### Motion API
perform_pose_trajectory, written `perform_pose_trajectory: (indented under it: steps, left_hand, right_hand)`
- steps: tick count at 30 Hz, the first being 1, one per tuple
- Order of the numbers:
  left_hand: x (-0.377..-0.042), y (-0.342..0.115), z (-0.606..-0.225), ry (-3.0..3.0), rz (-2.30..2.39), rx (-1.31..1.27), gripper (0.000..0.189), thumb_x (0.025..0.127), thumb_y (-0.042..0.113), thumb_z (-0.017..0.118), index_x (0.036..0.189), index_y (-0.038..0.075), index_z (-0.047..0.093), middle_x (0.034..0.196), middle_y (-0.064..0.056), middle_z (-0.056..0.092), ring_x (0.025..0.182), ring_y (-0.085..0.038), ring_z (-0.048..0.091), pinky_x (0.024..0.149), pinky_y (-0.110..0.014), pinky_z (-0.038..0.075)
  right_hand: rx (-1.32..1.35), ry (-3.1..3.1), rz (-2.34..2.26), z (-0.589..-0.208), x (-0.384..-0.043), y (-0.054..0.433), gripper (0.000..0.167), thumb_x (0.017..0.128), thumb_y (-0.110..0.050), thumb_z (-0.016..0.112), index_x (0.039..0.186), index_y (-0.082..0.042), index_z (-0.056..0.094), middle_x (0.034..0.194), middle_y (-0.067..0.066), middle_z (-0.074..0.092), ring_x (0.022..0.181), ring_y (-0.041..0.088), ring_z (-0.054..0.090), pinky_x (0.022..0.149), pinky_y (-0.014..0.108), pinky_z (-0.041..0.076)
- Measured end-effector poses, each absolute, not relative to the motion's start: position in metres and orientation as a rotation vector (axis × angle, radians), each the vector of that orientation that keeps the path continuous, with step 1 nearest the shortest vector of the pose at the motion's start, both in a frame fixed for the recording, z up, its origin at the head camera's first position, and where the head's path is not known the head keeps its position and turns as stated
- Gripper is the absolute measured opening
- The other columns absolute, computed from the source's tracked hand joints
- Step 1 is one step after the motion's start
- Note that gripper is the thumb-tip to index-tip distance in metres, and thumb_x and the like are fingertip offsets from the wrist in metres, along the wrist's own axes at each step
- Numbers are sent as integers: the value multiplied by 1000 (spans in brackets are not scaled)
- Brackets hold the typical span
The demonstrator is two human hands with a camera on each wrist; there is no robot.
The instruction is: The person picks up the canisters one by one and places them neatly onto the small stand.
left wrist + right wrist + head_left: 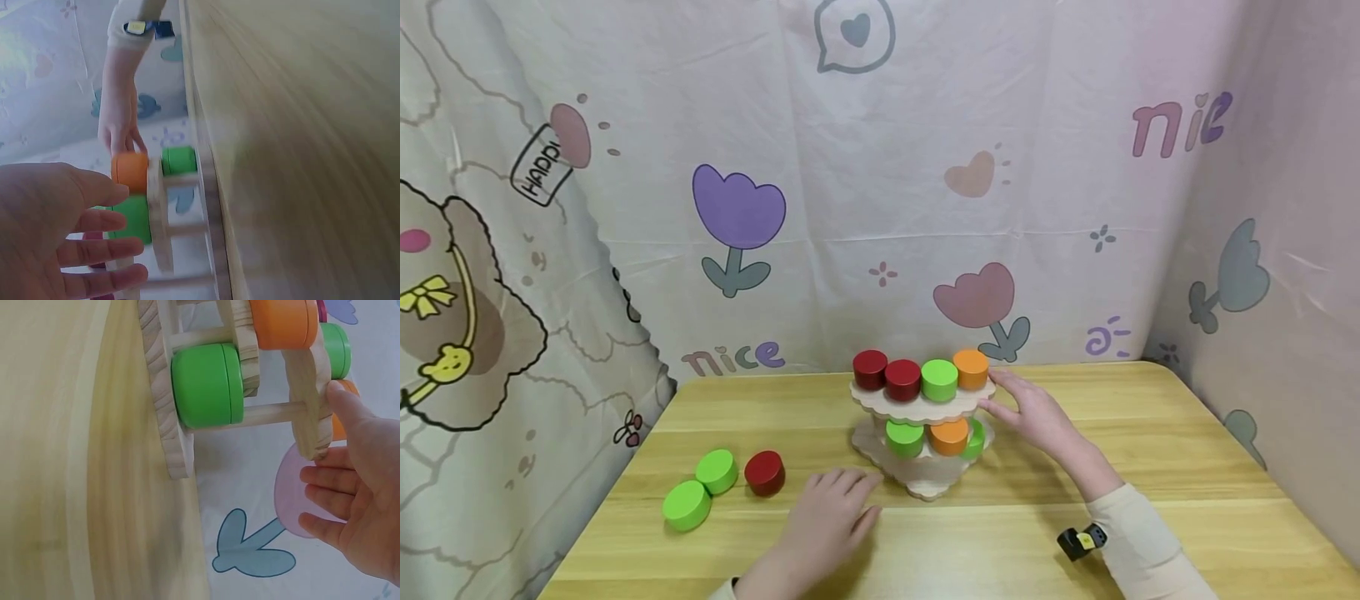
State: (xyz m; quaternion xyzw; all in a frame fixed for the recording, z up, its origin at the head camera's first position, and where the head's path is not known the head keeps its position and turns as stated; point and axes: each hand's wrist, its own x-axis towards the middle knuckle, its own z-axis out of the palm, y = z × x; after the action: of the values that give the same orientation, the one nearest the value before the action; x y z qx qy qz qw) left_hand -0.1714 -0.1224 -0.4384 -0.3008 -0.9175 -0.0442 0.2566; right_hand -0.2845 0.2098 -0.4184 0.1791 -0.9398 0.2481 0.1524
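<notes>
A pale wooden tiered stand (pixel 917 408) with scalloped edges stands on the table. Its top tier bears two red cylinders (pixel 870 370), a green cylinder (pixel 939 380) and an orange cylinder (pixel 972 369). Lower down sit another green cylinder (pixel 905 439), another orange one (pixel 949 437) and a partly hidden green one (pixel 206 385). My right hand (pixel 1037 417) is at the top tier's right edge, fingers extended, thumb and fingertips at the rim beside the orange cylinder. In front of the stand, on its left, my left hand (pixel 831 521) holds nothing, its fingers loosely spread.
On the left of the table lie two touching green cylinders (pixel 687 505) and a red cylinder (pixel 765 473). A printed curtain (pixel 865 208) hangs behind the wooden table (pixel 1000 550). A small black device (pixel 1081 542) sits at my right wrist.
</notes>
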Motion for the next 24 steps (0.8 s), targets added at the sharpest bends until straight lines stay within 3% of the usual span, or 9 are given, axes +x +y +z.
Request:
perform_pose_trajectory:
  steps: [13,24]
  left_hand:
    - [-183,-184,-438,-2387,-13,-589,34,78,31,76,107,15,71,97,0,71,91,-22,62,75,-39,47]
    - [-199,-227,-444,-2502,34,-458,39,75,37,81,105,15,71,99,-5,70,95,-27,61,75,-45,47]
  right_hand:
    - [551,-2649,731,-422,-290,216,62,89,-37,69,138,-4,53,143,20,52,133,42,48,108,58,39]
    - [623,-2604,730,-426,-293,221,56,89,-32,69,134,-1,56,140,19,55,133,41,48,108,57,39]
